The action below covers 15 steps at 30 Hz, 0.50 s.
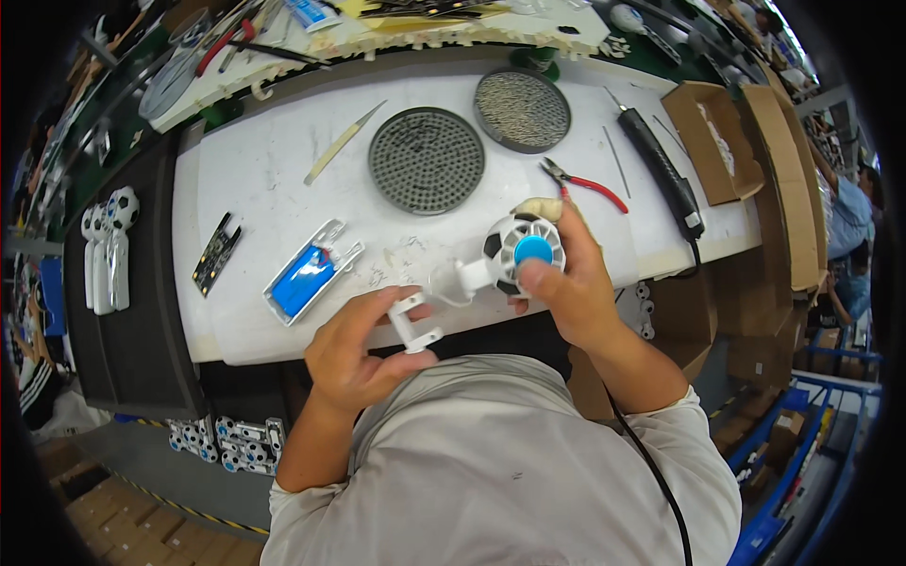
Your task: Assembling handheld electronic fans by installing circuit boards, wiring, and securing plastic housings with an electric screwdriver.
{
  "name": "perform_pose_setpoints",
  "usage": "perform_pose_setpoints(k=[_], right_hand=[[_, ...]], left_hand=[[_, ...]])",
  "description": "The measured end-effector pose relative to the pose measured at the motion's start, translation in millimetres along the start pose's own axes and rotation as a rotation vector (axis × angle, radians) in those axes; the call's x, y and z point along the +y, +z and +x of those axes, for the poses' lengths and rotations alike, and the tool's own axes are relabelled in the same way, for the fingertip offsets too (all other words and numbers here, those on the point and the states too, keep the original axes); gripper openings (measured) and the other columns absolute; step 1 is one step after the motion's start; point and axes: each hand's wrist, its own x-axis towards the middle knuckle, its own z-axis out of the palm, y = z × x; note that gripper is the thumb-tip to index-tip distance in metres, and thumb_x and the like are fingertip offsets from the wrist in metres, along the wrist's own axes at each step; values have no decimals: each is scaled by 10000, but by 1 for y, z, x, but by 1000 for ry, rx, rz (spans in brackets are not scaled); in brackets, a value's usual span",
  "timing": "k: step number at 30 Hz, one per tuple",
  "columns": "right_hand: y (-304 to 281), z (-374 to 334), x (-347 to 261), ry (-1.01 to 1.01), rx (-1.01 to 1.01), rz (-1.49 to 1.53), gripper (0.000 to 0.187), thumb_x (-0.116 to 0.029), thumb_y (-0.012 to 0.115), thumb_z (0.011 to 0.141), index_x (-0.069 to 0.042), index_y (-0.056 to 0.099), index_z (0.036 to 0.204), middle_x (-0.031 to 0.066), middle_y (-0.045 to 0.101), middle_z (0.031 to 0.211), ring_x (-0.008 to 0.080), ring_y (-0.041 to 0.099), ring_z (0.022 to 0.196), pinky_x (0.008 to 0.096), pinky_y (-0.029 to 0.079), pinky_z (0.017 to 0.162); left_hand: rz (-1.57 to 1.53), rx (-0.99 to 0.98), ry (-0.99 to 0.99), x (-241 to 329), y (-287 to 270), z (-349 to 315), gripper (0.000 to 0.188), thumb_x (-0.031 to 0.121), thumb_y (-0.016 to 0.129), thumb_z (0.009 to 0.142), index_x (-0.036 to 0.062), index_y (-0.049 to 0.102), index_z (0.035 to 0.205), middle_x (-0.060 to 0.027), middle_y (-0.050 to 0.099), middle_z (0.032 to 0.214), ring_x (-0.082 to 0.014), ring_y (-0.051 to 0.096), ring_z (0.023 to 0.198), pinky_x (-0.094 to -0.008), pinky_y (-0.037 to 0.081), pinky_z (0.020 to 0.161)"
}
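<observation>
1 white bracket (406,329) sat pinched between our left fingers (361,309), parted just around it; our right fingers (576,231) were curled around a ball-patterned fan head (525,247), thumb (541,280) at its blue centre (536,247), near the worktop's (274,189) front edge.

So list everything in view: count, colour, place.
Worktable: one, white, centre
Fan head: one, black, white and blue, centre
Bracket: one, white, lower centre
Casing: one, white, table's left
Pack: one, blue, inside casing
Circuit board: one, black, left of casing
Pointed tool: one, yellowish, upper left
Round trays: two, dark, upper middle
Cutters: one, red-handled, right of trays
Thin rod: one, grey, beside cutters
Electric driver: one, black, table's right
Cardboard boxes: several, brown, right and lower left
Ball-patterned units: several, white, far left, lower left
Shelf: one, pale, cluttered, top
Co-workers: some, blue tops, right edge
Left grip: one, holding bracket, lower centre
Right grip: one, holding fan head, centre
</observation>
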Motion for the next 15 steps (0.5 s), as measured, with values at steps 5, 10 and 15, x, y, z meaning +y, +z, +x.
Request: perform_pose_setpoints(k=[5,10,15], right_hand=[[-14,-3,-5,275,91,266,633,-418,641,851,-2,436,1281,117,609,954,166,633,677,284,523,517],[-66,-24,-32,76,97,243,551,-432,652,843,-27,510,1190,116,618,957,175,639,734,279,547,561],[-260,-120,-25,-97,78,383,648,-514,673,760,-38,549,1180,181,620,938,227,644,776,297,545,565]], left_hand=[[-137,76,-68,-4,6,1,622,255,827,747,-96,551,1179,-195,680,1028,-276,711,847,-323,567,744],[-110,-42,-137,-11,9,5,632,249,826,750,-91,544,1203,-228,642,1117,-281,695,902,-340,566,765],[-209,-103,-215,-14,4,-3,637,240,832,746,-80,541,1213,-255,607,1163,-314,669,950,-387,572,790]])
